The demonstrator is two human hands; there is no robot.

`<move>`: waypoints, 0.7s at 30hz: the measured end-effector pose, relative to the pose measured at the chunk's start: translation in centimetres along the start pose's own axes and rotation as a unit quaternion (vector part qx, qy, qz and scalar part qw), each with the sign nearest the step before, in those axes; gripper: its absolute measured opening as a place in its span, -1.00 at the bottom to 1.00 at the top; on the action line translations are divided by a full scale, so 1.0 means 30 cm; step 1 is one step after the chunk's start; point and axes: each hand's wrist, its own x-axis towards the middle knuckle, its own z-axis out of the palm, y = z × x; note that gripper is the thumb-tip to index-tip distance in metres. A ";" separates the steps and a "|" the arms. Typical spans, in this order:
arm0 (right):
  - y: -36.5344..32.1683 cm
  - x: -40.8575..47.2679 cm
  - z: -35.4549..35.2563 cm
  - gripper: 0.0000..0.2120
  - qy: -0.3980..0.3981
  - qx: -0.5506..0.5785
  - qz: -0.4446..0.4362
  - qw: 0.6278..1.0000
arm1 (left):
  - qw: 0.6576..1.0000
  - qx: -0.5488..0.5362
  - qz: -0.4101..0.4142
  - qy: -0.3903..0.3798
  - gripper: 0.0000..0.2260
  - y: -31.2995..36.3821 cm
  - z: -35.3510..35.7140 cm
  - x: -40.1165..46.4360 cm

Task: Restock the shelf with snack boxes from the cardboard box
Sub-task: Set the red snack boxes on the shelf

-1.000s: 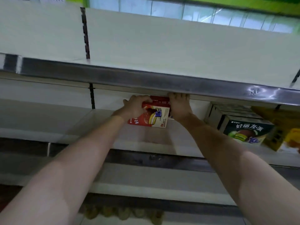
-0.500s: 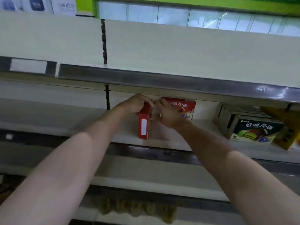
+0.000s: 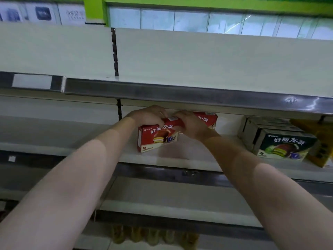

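While both hands, left hand (image 3: 150,117) and right hand (image 3: 191,124), grip its top, the red snack box (image 3: 156,138) shows a layered pie pic, tilted on the shelf (image 3: 171,159).

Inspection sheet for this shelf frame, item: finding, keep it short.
Surface: middle shelf, white, mostly bare.
Job's things: front red snack box tilted, held; second red box behind it.
Clutter: dark boxes and yellow packs at right.
Grippers: left hand and right hand both grip the front box's top.
Cables: nothing seen.
Surroundings: bare top shelf; green wall above.
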 end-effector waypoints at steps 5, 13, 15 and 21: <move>0.010 -0.017 0.010 -0.44 0.029 0.004 0.034 0.999 | 1.000 0.010 -0.002 0.021 -0.58 0.018 0.002 0.031; 0.022 0.003 0.020 -0.72 0.014 0.003 0.088 0.996 | 0.990 -0.113 -0.026 -0.075 -0.62 0.005 0.019 0.049; 0.040 0.002 0.015 -0.75 0.005 0.007 0.097 0.995 | 0.990 -0.107 -0.024 -0.088 -0.58 0.017 0.016 0.051; 0.086 -0.029 -0.014 -0.84 0.000 -0.018 0.119 0.993 | 0.994 -0.042 0.001 -0.096 -0.61 0.043 0.015 0.078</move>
